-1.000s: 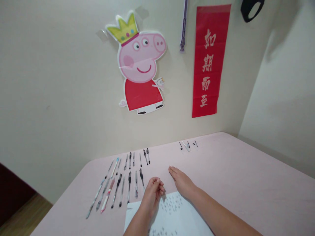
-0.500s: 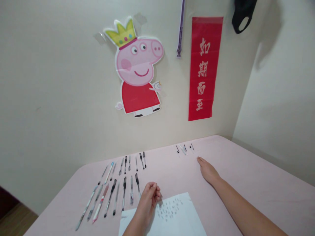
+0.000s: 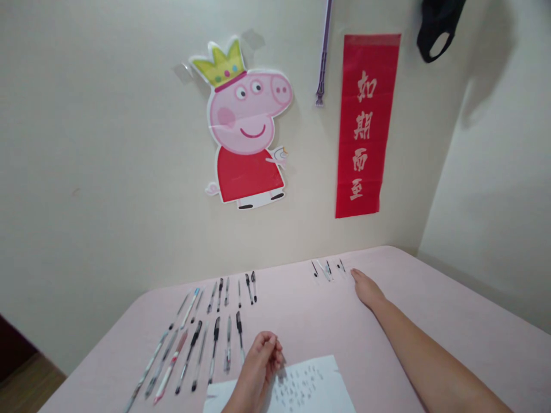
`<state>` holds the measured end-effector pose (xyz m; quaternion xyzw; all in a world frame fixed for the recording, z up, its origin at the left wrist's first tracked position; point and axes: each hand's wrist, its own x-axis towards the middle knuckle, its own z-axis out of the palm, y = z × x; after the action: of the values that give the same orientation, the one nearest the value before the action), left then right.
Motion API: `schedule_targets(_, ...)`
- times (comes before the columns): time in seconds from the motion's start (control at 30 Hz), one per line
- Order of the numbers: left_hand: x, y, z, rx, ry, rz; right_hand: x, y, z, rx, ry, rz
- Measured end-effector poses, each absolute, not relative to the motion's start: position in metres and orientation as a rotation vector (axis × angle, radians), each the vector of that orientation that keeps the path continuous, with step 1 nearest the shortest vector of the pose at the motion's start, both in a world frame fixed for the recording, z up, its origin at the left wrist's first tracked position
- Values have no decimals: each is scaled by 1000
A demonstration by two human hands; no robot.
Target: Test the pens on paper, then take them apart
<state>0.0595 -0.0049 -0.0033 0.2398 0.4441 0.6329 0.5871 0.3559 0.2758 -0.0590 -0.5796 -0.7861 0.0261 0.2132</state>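
My left hand (image 3: pixel 262 362) rests at the top edge of a white sheet of paper (image 3: pixel 340 396) with dark handwritten marks. Its fingers are curled in, and whatever they may hold is hidden. My right hand (image 3: pixel 368 288) reaches to the far side of the table, just right of a few small pen parts. Among those parts are a dark thin piece (image 3: pixel 314 268), a clear tube (image 3: pixel 325 271) and another dark thin piece (image 3: pixel 342 265). The right fingers are pressed together, seen from the back, so anything between them cannot be made out.
Several pens lie in two rows on the pink tabletop (image 3: pixel 297 310) at left, a far row with a black-capped pen (image 3: pixel 249 288) and a near row with a pink pen (image 3: pixel 171 367). A pig cutout (image 3: pixel 249 172) and a red banner (image 3: pixel 368 126) hang on the wall behind.
My right hand has moved slightly farther out, closer to the small pen parts. The left hand keeps its curled pose by the paper. The camera view has shifted a little.
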Motion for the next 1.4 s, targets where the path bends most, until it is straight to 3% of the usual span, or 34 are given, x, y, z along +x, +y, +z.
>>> schedule_targets(0.7,56,7,-31,637,1119,1394,346,348,-64,-1589,-2232,43)
schedule_targets(1.23,55,8,-35,669,1145,1377,343,309,-37,-1584,-2051,-326)
schedule_targets(1.4,55,4,-30,722,1137,1362,340,282,-27,-1530,-1957,-266)
